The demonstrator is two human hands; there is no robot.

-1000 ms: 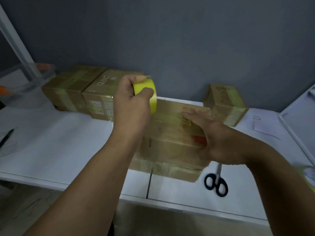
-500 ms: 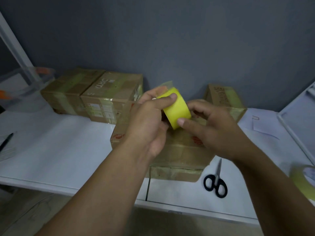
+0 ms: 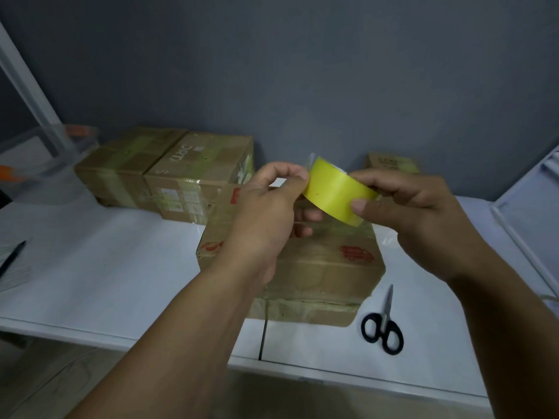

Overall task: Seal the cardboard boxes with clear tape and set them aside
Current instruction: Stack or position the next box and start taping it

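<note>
Above the box [image 3: 317, 267] at the worktop's [image 3: 106, 282] front edge, we hold the tape roll [image 3: 335, 195], right hand [image 3: 423, 213] closed around it, left hand [image 3: 266, 213] pinching its free end, two taped boxes [image 3: 169, 173] already set aside at the back-left, this one still unsealed.

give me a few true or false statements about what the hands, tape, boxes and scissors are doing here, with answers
1. Both hands hold the tape roll above the box. True: the right hand grips the roll and the left hand pinches its edge.
2. The scissors are in the right hand. False: they lie on the table, right of the front box.
3. The tape roll looks yellow. True.
4. The two taped boxes at the back left are stacked one on the other. False: they sit side by side.
5. The scissors have red handles. False: the handles are black.
</note>
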